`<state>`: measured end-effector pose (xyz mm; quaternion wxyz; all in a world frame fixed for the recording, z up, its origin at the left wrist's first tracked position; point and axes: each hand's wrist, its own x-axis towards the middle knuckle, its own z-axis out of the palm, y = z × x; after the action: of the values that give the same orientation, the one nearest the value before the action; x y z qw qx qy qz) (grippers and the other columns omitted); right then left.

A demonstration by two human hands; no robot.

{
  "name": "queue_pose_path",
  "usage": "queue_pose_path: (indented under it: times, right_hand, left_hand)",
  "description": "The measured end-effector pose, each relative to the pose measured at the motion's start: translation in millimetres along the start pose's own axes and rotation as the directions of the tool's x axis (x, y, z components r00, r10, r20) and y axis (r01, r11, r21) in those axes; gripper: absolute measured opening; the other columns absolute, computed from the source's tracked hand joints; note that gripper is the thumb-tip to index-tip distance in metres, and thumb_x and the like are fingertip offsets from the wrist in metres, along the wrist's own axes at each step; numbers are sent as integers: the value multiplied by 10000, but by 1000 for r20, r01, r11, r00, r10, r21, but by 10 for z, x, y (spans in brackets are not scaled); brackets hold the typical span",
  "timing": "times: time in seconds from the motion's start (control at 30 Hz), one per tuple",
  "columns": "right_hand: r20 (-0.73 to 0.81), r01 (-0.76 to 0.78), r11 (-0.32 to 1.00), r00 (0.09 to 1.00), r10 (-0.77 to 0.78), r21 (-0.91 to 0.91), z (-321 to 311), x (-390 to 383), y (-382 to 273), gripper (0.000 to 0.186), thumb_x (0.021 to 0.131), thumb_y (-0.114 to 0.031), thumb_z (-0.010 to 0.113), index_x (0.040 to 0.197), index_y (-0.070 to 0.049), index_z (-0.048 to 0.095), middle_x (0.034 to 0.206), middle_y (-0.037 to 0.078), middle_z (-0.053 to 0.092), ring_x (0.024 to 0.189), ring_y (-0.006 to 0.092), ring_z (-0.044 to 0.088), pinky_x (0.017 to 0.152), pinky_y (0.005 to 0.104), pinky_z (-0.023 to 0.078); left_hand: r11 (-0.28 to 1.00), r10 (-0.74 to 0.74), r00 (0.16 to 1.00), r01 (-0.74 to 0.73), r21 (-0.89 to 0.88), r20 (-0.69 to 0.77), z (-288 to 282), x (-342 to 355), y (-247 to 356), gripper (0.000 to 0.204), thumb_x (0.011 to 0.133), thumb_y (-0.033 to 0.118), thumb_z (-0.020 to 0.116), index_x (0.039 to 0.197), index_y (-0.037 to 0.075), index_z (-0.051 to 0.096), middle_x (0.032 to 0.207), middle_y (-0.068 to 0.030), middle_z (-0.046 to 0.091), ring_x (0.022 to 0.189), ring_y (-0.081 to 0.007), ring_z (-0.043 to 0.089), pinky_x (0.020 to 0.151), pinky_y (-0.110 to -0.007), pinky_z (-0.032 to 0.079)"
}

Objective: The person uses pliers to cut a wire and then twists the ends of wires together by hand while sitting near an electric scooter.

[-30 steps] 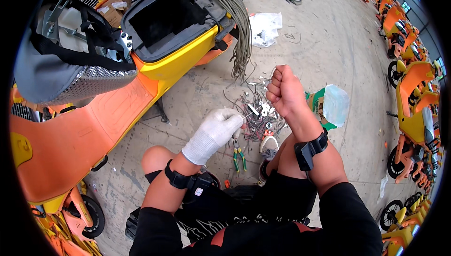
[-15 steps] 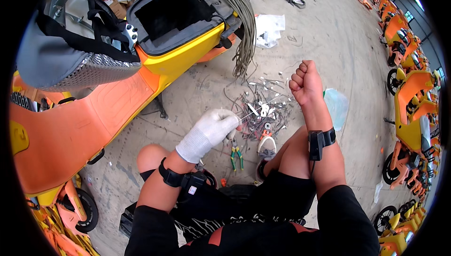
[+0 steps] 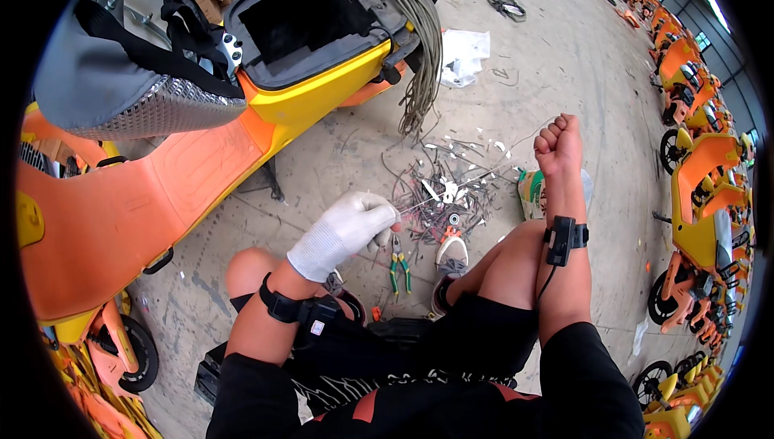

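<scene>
Left hand: white-gloved left hand [image 3: 348, 229], fingers pinched shut on one end of a thin wire [image 3: 463, 183].
Right hand: bare right hand [image 3: 559, 142], clenched in a fist on the far end of the same wire (the strand itself is too fine to make out inside the fist), raised well away from the left hand.
Wire: runs taut from the gloved fingertips up to the fist, passing over a pile of wire scraps [image 3: 451, 193] on the concrete floor [image 3: 556, 44] between the two hands.
Pliers: green-handled pliers [image 3: 398, 262] lie on the floor just below the left hand, untouched.
Cable bundle: a thick grey cable bundle [image 3: 419, 36] hangs from the open yellow scooter body [image 3: 314, 92], beyond the left hand.
Handling advice: keep the gloved pinch firm and still as the anchor, and pull with the fist in line with the strand, not sideways, so that it draws straight and does not snag in the scraps; the bare palm is the one at risk from a slipping wire.
Change from earlier frames: the right hand has travelled farther up and outward from the left, so the span between them is longer; the left hand has stayed near the same spot above the pliers.
</scene>
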<state>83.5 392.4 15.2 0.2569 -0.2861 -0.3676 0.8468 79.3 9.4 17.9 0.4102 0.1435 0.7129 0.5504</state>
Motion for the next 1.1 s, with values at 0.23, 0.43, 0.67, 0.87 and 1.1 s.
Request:
queue_pose_path:
  times: [0.23, 0.43, 0.67, 0.87, 1.1]
  right_hand:
    - [-77, 80, 995, 994, -75, 65, -181, 98, -123, 287, 942, -192, 505, 692, -143, 372, 548, -52, 220, 449, 100, 169, 417, 273, 189]
    - [-89, 80, 994, 993, -73, 72, -231, 82, -100, 287, 944, -209, 510, 700, -147, 373, 556, -51, 222, 450, 101, 174, 422, 275, 193]
    - [30, 53, 998, 998, -52, -21, 17, -84, 64, 293, 952, -229, 509, 704, -155, 369, 559, -49, 228, 458, 100, 188, 425, 283, 201]
    - [127, -19, 995, 991, 32, -100, 168, -228, 220, 303, 962, -251, 500, 704, -160, 370, 567, -54, 232, 462, 96, 191, 428, 285, 210]
    - [246, -47, 985, 965, 87, -166, 270, -308, 351, 322, 974, -263, 486, 699, -160, 353, 564, -54, 219, 460, 93, 189, 435, 286, 208]
  left_hand:
    - [1000, 5, 998, -7, -29, -70, -141, -183, 42, 246, 891, 153, 524, 855, -49, 661, 624, -44, 591, 586, -119, 588, 558, -249, 446]
    - [993, 88, 949, -107, -48, -301, -418, -155, 69, 227, 890, 130, 520, 891, -44, 665, 667, -55, 622, 609, -135, 593, 611, -256, 466]
    - [975, 145, 940, -190, -120, -311, -412, 71, 20, 284, 937, 193, 614, 1039, -67, 669, 850, -101, 692, 716, -162, 659, 700, -270, 527]
    - [967, 119, 947, -179, -182, -298, -369, 196, 37, 302, 912, 227, 685, 1037, -48, 667, 862, -100, 703, 720, -139, 662, 696, -260, 534]
    - [960, 104, 958, -167, -225, -266, -382, 322, 72, 317, 924, 216, 663, 1087, -55, 645, 924, -117, 706, 789, -159, 683, 745, -269, 539]
